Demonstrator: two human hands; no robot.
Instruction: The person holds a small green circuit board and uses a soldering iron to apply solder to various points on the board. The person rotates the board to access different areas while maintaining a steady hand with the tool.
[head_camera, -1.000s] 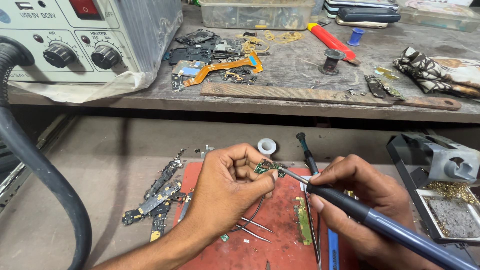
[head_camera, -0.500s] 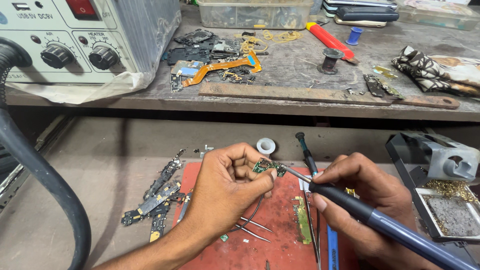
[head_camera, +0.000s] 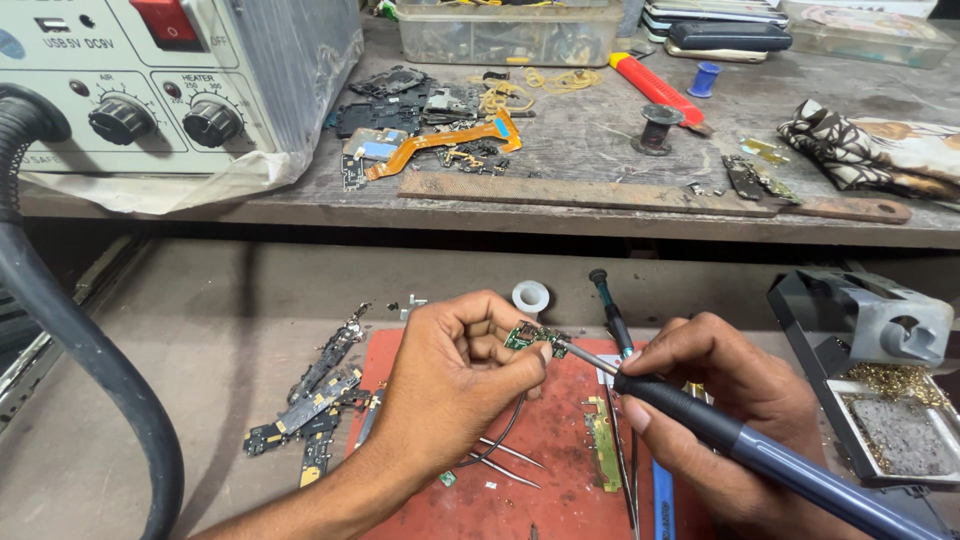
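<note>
The left hand (head_camera: 455, 385) pinches a small green circuit board (head_camera: 527, 336) between thumb and fingertips, above a red mat (head_camera: 560, 450). The right hand (head_camera: 730, 410) grips a soldering iron (head_camera: 720, 430), its tip touching the board. Tweezers (head_camera: 510, 462) lie just below the left hand.

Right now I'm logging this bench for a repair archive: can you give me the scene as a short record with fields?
Left hand: left hand pinches a small green circuit board between its fingertips, raised above the mat.
Right hand: right hand grips a soldering iron, tip touching the board.
Work surface: red mat carrying tweezers and a green board strip.
Left of mat: scattered board pieces.
Upper shelf: rework station, orange flex cable, long flat file.
Right side: iron stand.
</note>
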